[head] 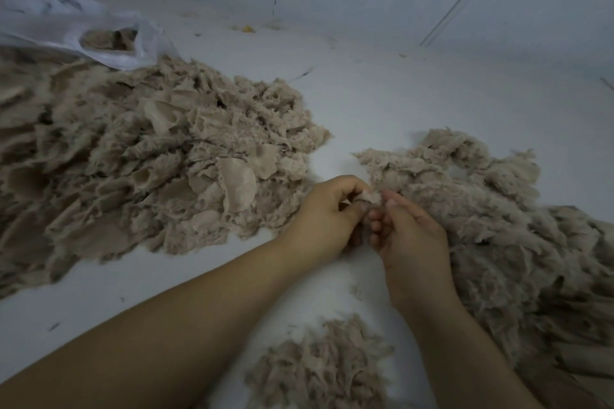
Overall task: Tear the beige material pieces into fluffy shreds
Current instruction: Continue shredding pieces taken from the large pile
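We've got one small beige piece (371, 198) pinched between both hands, left hand (327, 216) at 9 o'clock of it and right hand (410, 231) at 4, so we'd guess the tear goes sideways. Untorn pile (139, 156) sits at 10 o'clock, fluffy shreds (491, 209) at 3.

Pale floor (382, 100) | bore beige piles at left (139, 156), right edge (491, 226), near edge (322, 365) | plastic bag (109, 30) at far-left corner
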Motion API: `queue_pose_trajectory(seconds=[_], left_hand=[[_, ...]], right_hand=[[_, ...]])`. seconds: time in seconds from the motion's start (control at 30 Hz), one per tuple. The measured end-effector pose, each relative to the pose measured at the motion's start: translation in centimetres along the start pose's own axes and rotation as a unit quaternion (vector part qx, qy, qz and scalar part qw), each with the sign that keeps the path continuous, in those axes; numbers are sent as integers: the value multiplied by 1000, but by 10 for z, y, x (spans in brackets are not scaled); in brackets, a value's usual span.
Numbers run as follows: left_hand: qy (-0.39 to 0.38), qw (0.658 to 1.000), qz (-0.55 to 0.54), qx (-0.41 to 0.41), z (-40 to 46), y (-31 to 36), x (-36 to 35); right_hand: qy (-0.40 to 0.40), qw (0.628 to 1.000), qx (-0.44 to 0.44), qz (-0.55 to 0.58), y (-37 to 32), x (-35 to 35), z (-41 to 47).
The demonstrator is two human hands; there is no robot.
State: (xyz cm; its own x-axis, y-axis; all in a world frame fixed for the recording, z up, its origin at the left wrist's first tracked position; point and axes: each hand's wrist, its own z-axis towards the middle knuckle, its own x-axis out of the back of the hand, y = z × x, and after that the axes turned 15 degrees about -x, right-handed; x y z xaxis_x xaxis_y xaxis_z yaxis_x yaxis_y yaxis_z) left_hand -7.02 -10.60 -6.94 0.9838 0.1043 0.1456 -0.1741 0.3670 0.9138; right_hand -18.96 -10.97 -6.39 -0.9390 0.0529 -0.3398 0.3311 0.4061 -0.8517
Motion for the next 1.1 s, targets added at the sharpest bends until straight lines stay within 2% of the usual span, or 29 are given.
queue_pose_trajectory(seconds=[0.13,0.5,0.77,1.1], left_hand=[[-1,994,-108,-26,-21,9,11],[96,988,-110,-54,-28,12,13],[157,981,-104,-56,-27,10,21],[182,976,-95,-70,-27,12,24]], right_hand=[[-1,998,12,-64,0,-1,-4],[-80,982,38,-169,4,-5,-6],[-9,983,67,-173,7,1,-2],[-1,978,76,-192,10,4,2]])
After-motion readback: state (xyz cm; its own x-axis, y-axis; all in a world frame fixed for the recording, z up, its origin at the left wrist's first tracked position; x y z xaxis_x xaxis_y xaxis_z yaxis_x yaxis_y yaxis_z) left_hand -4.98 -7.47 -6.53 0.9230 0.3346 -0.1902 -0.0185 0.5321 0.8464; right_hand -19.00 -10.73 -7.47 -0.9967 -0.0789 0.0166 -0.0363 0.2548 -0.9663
